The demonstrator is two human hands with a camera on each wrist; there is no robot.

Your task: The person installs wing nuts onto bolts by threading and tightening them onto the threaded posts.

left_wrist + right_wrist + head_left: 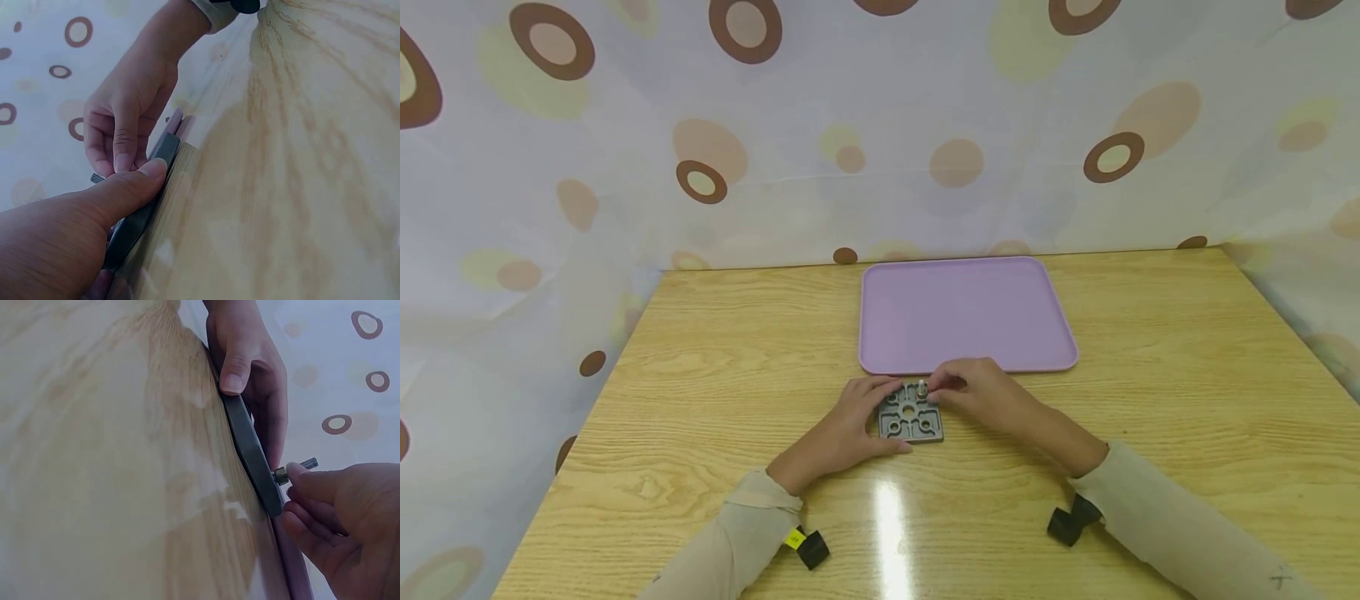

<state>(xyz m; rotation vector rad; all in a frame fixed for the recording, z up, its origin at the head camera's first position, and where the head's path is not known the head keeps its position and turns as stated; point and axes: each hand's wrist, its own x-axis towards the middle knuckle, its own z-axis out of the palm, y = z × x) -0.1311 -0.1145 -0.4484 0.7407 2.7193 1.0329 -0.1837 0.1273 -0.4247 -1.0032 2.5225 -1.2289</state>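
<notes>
A square grey metal plate (909, 413) with a centre hole and corner holes lies flat on the wooden table. My left hand (855, 423) grips it from the left, thumb along the near edge and fingers at the far edge. At the plate's far right corner stands a threaded bolt (309, 464), upright, with a brass-coloured collar (281, 475) low on it. Thumb and fingers of my right hand (987, 395) pinch the bolt just above the plate. In the left wrist view, the plate's dark side (134, 228) shows under the left thumb, and the bolt is mostly hidden.
A shallow purple tray (966, 312) lies just beyond the plate, near the table's back edge. Patterned cloth (895, 108) hangs behind the wooden table (737, 350) and along both sides. Each wrist carries a small black camera mount (812, 550).
</notes>
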